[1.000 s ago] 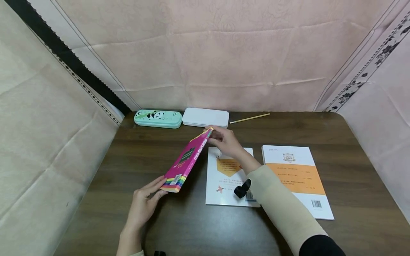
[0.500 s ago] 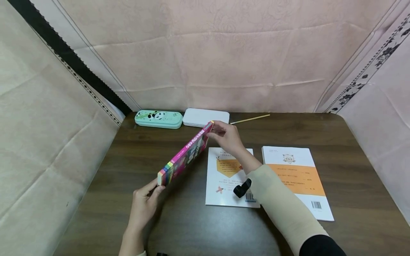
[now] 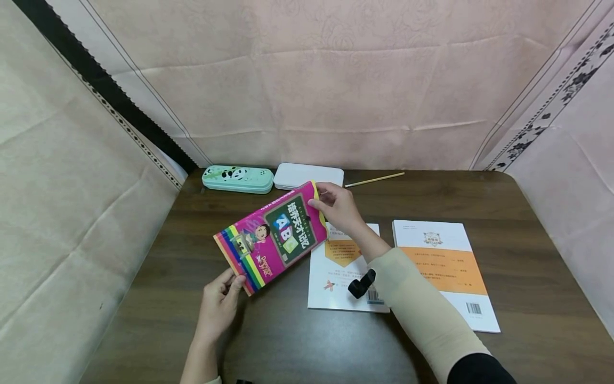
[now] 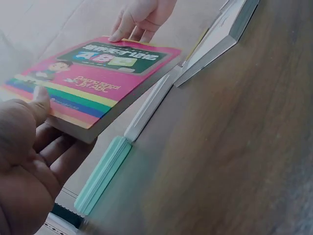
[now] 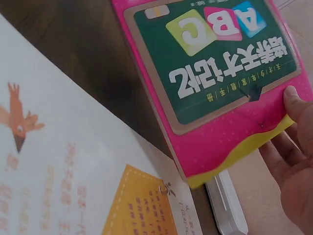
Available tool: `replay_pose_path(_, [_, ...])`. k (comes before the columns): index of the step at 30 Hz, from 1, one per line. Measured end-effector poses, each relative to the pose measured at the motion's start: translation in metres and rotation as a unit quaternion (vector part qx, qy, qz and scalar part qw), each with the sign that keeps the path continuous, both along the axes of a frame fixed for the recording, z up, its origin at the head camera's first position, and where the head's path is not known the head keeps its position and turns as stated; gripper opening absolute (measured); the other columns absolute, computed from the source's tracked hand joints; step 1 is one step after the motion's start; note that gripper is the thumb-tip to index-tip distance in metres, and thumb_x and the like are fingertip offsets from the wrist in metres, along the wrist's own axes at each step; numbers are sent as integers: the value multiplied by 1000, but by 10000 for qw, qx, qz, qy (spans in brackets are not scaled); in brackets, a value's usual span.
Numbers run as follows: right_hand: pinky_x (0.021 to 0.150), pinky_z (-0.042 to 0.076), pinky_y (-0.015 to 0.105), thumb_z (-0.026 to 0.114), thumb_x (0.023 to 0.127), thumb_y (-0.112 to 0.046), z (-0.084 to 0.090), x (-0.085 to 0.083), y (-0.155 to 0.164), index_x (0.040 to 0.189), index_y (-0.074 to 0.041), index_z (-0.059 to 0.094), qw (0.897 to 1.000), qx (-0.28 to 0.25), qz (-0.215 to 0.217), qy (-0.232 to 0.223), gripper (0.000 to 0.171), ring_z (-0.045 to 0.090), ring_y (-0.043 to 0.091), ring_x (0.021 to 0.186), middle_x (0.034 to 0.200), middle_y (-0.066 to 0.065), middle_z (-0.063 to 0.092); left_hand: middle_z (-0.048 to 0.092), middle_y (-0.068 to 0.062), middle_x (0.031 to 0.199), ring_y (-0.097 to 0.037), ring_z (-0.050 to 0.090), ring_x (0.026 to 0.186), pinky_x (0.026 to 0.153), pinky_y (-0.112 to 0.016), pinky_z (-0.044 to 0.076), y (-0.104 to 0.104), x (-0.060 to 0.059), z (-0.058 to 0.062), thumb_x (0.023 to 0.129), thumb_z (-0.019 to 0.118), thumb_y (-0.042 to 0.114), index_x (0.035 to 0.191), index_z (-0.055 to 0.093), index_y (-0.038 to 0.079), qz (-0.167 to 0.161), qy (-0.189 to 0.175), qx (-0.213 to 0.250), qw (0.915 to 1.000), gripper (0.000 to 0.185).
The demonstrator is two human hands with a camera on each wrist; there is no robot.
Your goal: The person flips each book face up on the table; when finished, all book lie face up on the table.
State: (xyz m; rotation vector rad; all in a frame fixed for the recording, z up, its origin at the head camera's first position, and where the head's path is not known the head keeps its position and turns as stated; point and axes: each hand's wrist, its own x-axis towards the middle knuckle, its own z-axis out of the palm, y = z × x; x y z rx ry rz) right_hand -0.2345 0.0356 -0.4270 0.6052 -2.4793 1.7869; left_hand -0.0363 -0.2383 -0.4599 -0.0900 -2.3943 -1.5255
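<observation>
Wooden table | both hands pinch pink book, cover up, lying diagonally

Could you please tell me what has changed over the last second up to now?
The pink book has been turned over between both hands: a second ago its back cover faced up and it stood tilted, now its front cover faces up. The left hand and right hand keep their grip on opposite ends. The two white books and the pencil cases stayed put.

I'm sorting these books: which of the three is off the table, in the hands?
The pink ABC book, gripped by the left hand and right hand at opposite ends. The two white-and-orange books lie flat on the table.
</observation>
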Motion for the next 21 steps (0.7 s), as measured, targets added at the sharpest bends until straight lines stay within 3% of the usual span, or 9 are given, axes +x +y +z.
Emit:
replay_pose_path(3, [86,58,32,75,94,-19,0,0,-1,134,-12,64,10000,-15,33,-71,41,65,19,98,116,3,67,73,-22,110,-6,70,84,70,-18,58,-2,-1,-1,102,57,2,128,62,-9,-227,-226,445,9985,28])
replay_pose_path(6, [85,57,31,76,93,-19,-1,0,-3,131,-11,67,9999,-26,34,-118,39,65,19,95,112,3,69,66,-28,122,-10,69,105,85,-27,57,-4,-3,1,97,63,-2,137,54,-11,-312,-467,872,9946,41])
replay_pose_path(12, [79,59,28,78,91,-18,-6,-2,-8,123,-12,73,9993,-112,31,-362,33,68,17,90,104,3,73,65,-26,125,-13,72,102,83,-31,59,-11,-10,8,84,77,-8,141,49,-2,-94,-823,1154,9899,64])
replay_pose_path(15, [76,60,29,78,91,-19,-12,-4,-12,120,-14,74,9991,-100,48,-404,30,69,16,87,100,1,74,64,-21,125,-18,73,101,81,-31,60,-18,-14,11,81,81,-5,146,46,6,39,-1018,873,9910,75])
replay_pose_path(18, [75,60,29,77,92,-22,-20,-5,-16,121,-17,73,9985,139,173,-492,29,69,15,88,101,-2,74,64,-17,122,-25,73,100,79,-29,60,-25,-17,11,79,86,1,149,45,10,164,-1141,80,9933,82])
replay_pose_path(21, [81,59,30,77,92,-23,-30,-4,-20,128,-15,70,9950,606,566,-561,37,69,15,95,110,1,73,63,-18,120,-30,72,98,77,-29,60,-31,-20,7,77,88,4,149,45,6,276,-1346,-587,9888,84])
